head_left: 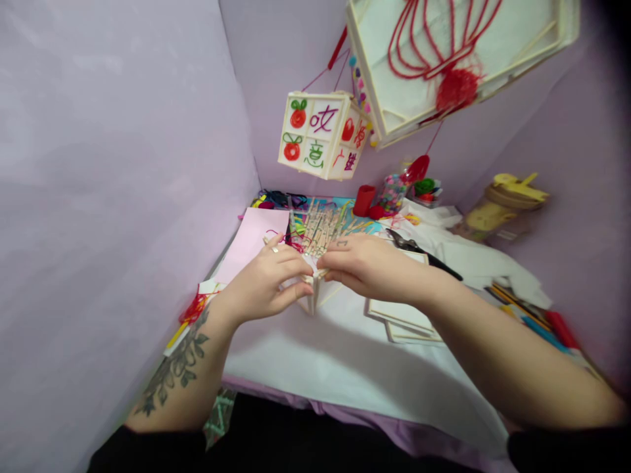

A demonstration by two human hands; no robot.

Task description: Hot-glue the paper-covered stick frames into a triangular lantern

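At the middle of the table, white paper panels edged with thin wooden strips meet at an upright corner, forming part of a paper lantern frame [312, 302]. My left hand [269, 279] grips the left panel's top edge close to that corner, thumb on the near side. From the right, my right hand [362, 266] pinches the other panel's top edge, fingertips almost meeting the left ones. Both hands partly cover the frame. Flat wood-edged panels [404, 315] lie stacked under and beside my right forearm. Just behind the hands is red yarn [293, 242].
Clothespins [323, 223] lie behind the hands, with a pink sheet [254, 240] to their left. Black-handled pliers [428, 253] rest at right. A decorated lantern [318, 135] and a larger tasselled one [468, 59] hang overhead. A jar of pompoms [392, 194] stands at the back.
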